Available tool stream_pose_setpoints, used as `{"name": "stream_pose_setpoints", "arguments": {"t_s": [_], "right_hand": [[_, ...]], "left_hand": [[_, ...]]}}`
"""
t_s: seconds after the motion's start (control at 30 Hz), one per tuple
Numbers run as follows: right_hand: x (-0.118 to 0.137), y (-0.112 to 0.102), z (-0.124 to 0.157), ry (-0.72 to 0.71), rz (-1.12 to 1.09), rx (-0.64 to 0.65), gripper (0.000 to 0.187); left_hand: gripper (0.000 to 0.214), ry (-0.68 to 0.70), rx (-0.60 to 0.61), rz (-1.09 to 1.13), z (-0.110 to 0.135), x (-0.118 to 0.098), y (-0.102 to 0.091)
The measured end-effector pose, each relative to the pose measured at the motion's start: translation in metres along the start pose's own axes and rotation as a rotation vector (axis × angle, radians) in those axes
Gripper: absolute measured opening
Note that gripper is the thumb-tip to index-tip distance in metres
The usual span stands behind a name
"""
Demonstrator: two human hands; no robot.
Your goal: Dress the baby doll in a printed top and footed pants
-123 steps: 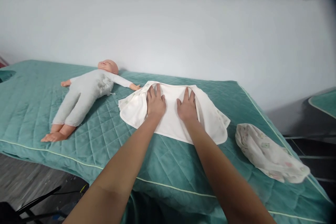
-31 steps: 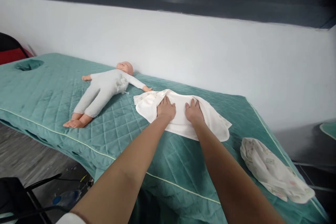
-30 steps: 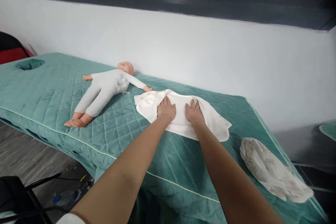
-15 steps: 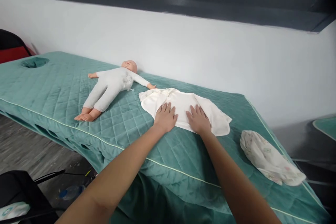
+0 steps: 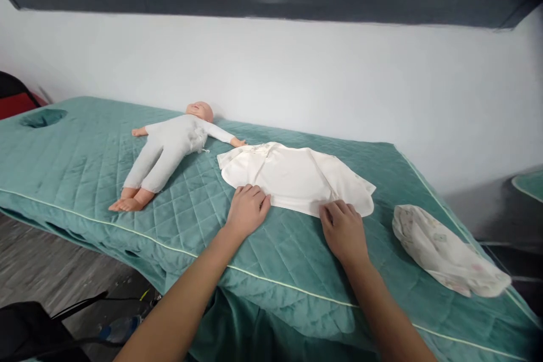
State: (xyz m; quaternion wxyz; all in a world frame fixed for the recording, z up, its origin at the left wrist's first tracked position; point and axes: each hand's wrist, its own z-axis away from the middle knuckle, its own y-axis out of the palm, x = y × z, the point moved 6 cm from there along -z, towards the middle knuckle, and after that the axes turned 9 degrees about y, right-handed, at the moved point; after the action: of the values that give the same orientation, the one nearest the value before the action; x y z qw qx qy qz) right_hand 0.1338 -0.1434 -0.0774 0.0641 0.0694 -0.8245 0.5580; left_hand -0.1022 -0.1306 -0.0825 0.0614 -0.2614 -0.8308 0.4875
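Note:
A white baby shirt (image 5: 292, 172) with a faint print along its far edge lies spread out flat on the bed. At its near edge, left of the middle, my left hand (image 5: 247, 210) has its fingers curled over the hem. My right hand (image 5: 344, 230) grips the same edge further right, thumb and fingers drawn together on the cloth. The fingertips of both hands are partly hidden. Left of the shirt, a baby doll (image 5: 169, 138) in a white body suit lies on its back, one hand close to the shirt's far left corner.
A crumpled white printed cloth (image 5: 445, 251) lies to the right on the green quilted bed (image 5: 280, 260). Behind the bed rises a white wall (image 5: 297, 79) below a dark window frame (image 5: 318, 0). A black bag (image 5: 34, 328) and a plastic bottle (image 5: 121, 329) are at lower left.
Both hands have drawn back from lying flat on the shirt to its near edge, where their fingers have curled in. The shirt stays spread; the view has shifted slightly.

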Motion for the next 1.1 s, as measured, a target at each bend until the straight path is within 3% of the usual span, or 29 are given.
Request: {"name": "stream_pose_setpoints", "arguments": {"t_s": [0.27, 0.4, 0.63, 0.8, 0.87, 0.97, 1.1], "right_hand": [[0.003, -0.002, 0.003, 0.014, 0.087, -0.022, 0.034], [0.003, -0.003, 0.005, 0.030, 0.105, -0.043, 0.035], [0.001, -0.005, 0.008, -0.010, 0.028, -0.112, 0.030], [0.001, -0.008, 0.009, -0.064, -0.061, -0.171, 0.023], [0.001, -0.010, 0.009, -0.079, -0.096, -0.195, 0.019], [0.004, -0.014, 0.010, -0.103, -0.169, -0.220, 0.015], [0.015, -0.017, 0.010, -0.133, -0.331, -0.183, 0.011]], "left_hand": [[0.037, -0.017, -0.052, 0.005, 0.002, 0.003, 0.002], [0.037, -0.102, -0.119, 0.116, 0.004, 0.015, 0.002], [0.012, -0.541, -0.433, 0.519, 0.019, 0.077, 0.001], [0.018, -0.646, -0.626, 0.288, 0.028, 0.130, -0.022], [0.026, -0.751, -0.552, 0.186, 0.028, 0.154, -0.026], [0.031, -0.852, -0.318, 0.058, 0.022, 0.180, -0.022], [0.033, -0.764, -0.097, -0.020, 0.005, 0.191, -0.010]]}}
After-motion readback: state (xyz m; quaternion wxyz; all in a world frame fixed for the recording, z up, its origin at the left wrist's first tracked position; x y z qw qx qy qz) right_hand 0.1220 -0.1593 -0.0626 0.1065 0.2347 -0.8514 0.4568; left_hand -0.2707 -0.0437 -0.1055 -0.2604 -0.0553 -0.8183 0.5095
